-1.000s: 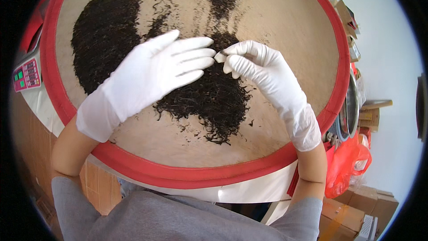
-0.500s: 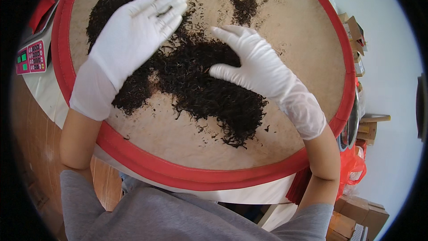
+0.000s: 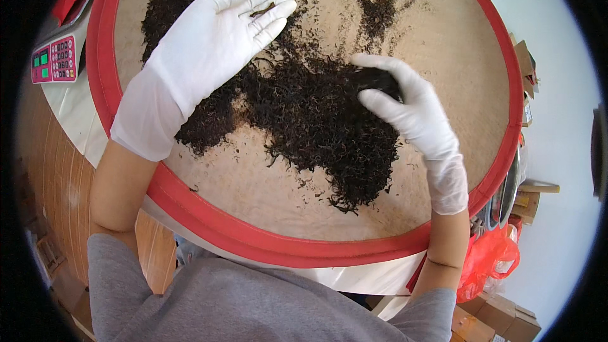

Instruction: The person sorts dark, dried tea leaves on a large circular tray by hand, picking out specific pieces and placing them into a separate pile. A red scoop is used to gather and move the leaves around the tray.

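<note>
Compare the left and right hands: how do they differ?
The left hand is open, palm up; the right hand is curled. The left hand has a small dark shred on its fingers; the right hand has dark leaves inside its curl. Both wear white gloves.

The round tray (image 3: 468, 88) has room right of the right hand (image 3: 421, 111); dark leaves (image 3: 304, 114) bar the low path toward the left hand (image 3: 206, 41).
</note>
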Action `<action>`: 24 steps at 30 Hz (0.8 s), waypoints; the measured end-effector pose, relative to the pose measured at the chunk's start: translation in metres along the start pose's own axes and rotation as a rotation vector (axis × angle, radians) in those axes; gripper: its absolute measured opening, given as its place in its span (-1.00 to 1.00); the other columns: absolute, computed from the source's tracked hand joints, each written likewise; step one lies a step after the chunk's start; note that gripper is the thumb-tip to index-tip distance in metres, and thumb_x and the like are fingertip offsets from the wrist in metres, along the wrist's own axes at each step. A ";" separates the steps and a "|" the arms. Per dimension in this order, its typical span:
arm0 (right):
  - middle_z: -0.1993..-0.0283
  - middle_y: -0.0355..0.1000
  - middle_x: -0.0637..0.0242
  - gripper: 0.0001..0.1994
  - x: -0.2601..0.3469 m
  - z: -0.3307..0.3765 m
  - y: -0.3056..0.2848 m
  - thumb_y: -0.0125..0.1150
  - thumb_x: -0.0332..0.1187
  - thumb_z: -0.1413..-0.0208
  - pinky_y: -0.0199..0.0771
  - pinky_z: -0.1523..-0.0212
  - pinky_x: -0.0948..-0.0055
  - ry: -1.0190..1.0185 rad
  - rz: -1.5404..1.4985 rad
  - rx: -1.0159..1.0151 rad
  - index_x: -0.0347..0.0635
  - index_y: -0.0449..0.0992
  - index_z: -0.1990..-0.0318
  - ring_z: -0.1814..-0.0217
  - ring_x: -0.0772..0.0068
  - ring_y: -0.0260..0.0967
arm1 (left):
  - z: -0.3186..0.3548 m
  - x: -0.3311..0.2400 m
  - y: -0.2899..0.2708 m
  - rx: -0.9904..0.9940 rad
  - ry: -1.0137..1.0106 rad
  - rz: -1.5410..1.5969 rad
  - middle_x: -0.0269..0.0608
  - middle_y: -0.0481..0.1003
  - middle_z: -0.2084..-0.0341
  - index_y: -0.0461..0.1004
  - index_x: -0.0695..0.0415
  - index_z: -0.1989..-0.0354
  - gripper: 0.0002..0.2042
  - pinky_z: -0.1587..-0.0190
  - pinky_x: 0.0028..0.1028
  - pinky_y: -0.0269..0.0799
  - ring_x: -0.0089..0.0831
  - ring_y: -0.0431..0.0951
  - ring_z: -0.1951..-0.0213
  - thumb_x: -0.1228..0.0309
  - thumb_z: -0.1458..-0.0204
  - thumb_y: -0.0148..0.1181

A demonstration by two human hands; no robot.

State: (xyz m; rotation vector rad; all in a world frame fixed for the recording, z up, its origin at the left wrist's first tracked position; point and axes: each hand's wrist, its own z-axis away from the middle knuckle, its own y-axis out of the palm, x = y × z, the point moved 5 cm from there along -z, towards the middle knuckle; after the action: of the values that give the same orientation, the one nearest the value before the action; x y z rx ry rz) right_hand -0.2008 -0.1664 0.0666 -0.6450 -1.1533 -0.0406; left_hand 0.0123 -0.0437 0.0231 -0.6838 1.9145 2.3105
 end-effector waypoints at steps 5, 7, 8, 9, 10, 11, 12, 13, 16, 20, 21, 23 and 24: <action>-0.09 0.48 0.30 -0.49 0.001 0.015 -0.021 0.44 -0.29 -0.01 0.36 -0.19 0.36 -0.110 0.301 -0.126 -0.09 0.50 -0.16 -0.13 0.36 0.38 | 0.000 0.001 0.001 -0.003 0.026 0.009 0.18 0.15 -0.32 0.03 0.54 -0.32 -0.51 -0.46 -0.28 0.03 -0.11 0.13 -0.38 0.51 -0.27 -0.19; -0.06 0.50 0.21 -0.54 0.015 0.017 -0.010 0.46 -0.34 0.06 0.39 -0.18 0.26 -0.401 0.815 -0.326 -0.03 0.56 -0.07 -0.11 0.21 0.40 | -0.002 -0.001 0.002 0.022 0.018 0.011 0.20 0.13 -0.33 0.02 0.55 -0.33 -0.51 -0.46 -0.27 0.01 -0.11 0.11 -0.39 0.51 -0.27 -0.20; -0.01 0.50 0.13 -0.64 0.022 0.015 0.000 0.44 -0.40 0.10 0.45 -0.11 0.20 -0.498 0.790 -0.339 -0.04 0.61 0.07 -0.07 0.05 0.42 | -0.005 0.000 0.003 0.040 0.003 0.022 0.20 0.13 -0.33 0.01 0.55 -0.33 -0.50 -0.47 -0.27 0.00 -0.11 0.10 -0.39 0.52 -0.27 -0.20; 0.03 0.50 0.16 -0.70 0.025 0.010 0.016 0.42 -0.41 0.11 0.46 -0.07 0.20 -0.588 0.776 -0.287 -0.06 0.61 0.14 -0.05 0.07 0.43 | -0.006 0.001 0.003 0.052 -0.008 0.033 0.21 0.12 -0.33 0.00 0.55 -0.33 -0.50 -0.47 -0.27 -0.01 -0.11 0.09 -0.40 0.52 -0.27 -0.20; 0.07 0.51 0.19 -0.76 0.028 0.006 0.034 0.40 -0.43 0.11 0.48 -0.03 0.19 -0.678 0.760 -0.235 -0.08 0.61 0.21 -0.04 0.10 0.44 | -0.006 0.001 0.004 0.049 -0.006 0.030 0.21 0.11 -0.34 0.00 0.54 -0.33 -0.50 -0.47 -0.28 -0.01 -0.12 0.09 -0.40 0.52 -0.27 -0.21; 0.09 0.51 0.20 -0.81 0.035 0.002 0.056 0.36 -0.42 0.10 0.49 0.00 0.19 -0.761 0.776 -0.185 -0.10 0.60 0.26 -0.01 0.12 0.45 | -0.005 -0.002 0.006 0.048 -0.004 0.030 0.21 0.11 -0.34 0.00 0.54 -0.34 -0.50 -0.47 -0.28 -0.01 -0.12 0.09 -0.40 0.52 -0.27 -0.21; 0.12 0.51 0.20 -0.85 0.039 0.000 0.077 0.33 -0.41 0.10 0.50 0.04 0.19 -0.836 0.795 -0.138 -0.13 0.58 0.31 0.02 0.14 0.46 | -0.005 -0.001 0.013 0.051 -0.011 0.032 0.21 0.10 -0.34 0.00 0.54 -0.34 -0.50 -0.47 -0.28 -0.01 -0.13 0.08 -0.40 0.52 -0.27 -0.21; 0.14 0.50 0.20 -0.86 0.038 -0.002 0.094 0.30 -0.38 0.09 0.49 0.07 0.18 -0.867 0.828 -0.119 -0.13 0.57 0.33 0.04 0.15 0.45 | 0.006 0.004 0.022 0.107 -0.007 -0.137 0.02 0.46 -0.04 0.28 0.37 -0.19 -0.62 -0.18 -0.45 0.37 -0.46 0.45 -0.10 0.38 -0.33 -0.24; 0.23 0.40 0.27 -0.85 0.036 -0.007 0.132 0.25 -0.30 0.07 0.39 0.14 0.23 -0.958 0.940 -0.127 -0.11 0.56 0.34 0.12 0.23 0.36 | 0.007 -0.003 0.006 0.275 0.009 -0.165 -0.02 0.27 -0.25 0.12 0.35 -0.32 -0.54 -0.37 -0.38 0.10 -0.26 0.21 -0.30 0.34 -0.33 -0.24; 0.26 0.37 0.27 -0.83 0.035 -0.019 0.145 0.27 -0.31 0.07 0.36 0.17 0.24 -0.831 0.977 -0.078 -0.12 0.55 0.31 0.14 0.23 0.34 | -0.001 -0.010 -0.004 0.138 0.023 0.059 0.21 0.11 -0.33 -0.01 0.55 -0.33 -0.50 -0.46 -0.29 -0.02 -0.13 0.09 -0.40 0.52 -0.27 -0.22; 0.27 0.37 0.27 -0.83 0.033 -0.021 0.146 0.28 -0.31 0.07 0.35 0.18 0.24 -0.794 0.985 -0.063 -0.12 0.55 0.30 0.15 0.22 0.35 | 0.002 -0.010 -0.001 0.174 0.022 0.112 0.22 0.12 -0.32 0.01 0.56 -0.33 -0.50 -0.47 -0.30 -0.02 -0.13 0.11 -0.39 0.52 -0.27 -0.21; 0.28 0.39 0.27 -0.84 0.032 -0.022 0.148 0.29 -0.31 0.05 0.36 0.18 0.23 -0.817 0.978 -0.104 -0.12 0.55 0.31 0.18 0.21 0.36 | 0.003 -0.009 -0.001 0.113 0.113 0.028 0.21 0.14 -0.32 0.04 0.55 -0.31 -0.51 -0.46 -0.29 0.02 -0.11 0.14 -0.37 0.52 -0.26 -0.19; 0.29 0.40 0.27 -0.84 0.029 -0.023 0.148 0.29 -0.31 0.04 0.36 0.18 0.22 -0.824 0.975 -0.128 -0.13 0.55 0.31 0.19 0.21 0.36 | 0.003 -0.008 0.001 0.123 0.163 -0.022 0.20 0.14 -0.32 0.05 0.55 -0.31 -0.52 -0.46 -0.29 0.03 -0.10 0.15 -0.37 0.52 -0.26 -0.18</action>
State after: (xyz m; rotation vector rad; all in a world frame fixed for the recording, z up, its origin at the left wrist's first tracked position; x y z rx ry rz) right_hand -0.1178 -0.0481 0.0187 -1.3495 -1.4932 1.0719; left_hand 0.0179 -0.0389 0.0273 -0.8988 2.0845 2.1631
